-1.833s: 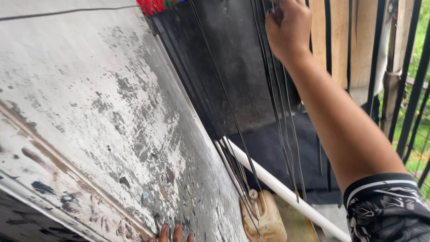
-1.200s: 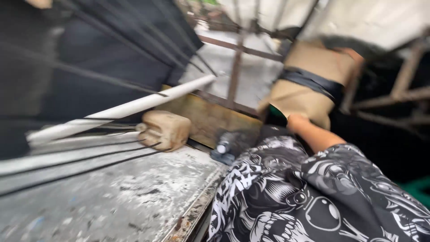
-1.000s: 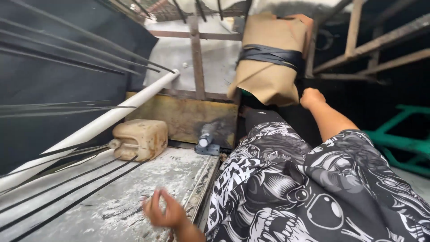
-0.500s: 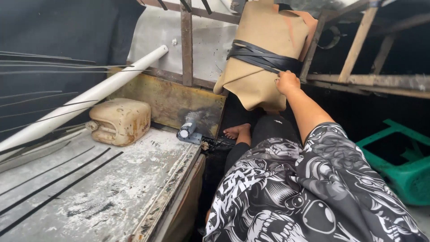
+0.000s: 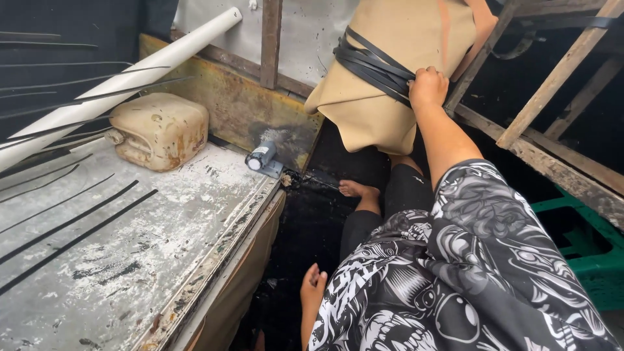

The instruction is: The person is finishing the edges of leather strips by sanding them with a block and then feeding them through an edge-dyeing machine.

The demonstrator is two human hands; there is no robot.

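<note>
Step looks like fetching from the tan roll (image 5: 390,84): right hand (image 5: 427,86) reaches out, arm extended, fingers clenched on the black straps (image 5: 372,65) binding it, roll directly under the fingertips. Next move likely needs a firm pull to free a strap. Left hand (image 5: 312,290) hangs low, fingers released, holding nothing.

Tan wrapped bundle (image 5: 396,71), bound by black straps (image 5: 370,65), upper centre; no labels, signs, screens
</note>
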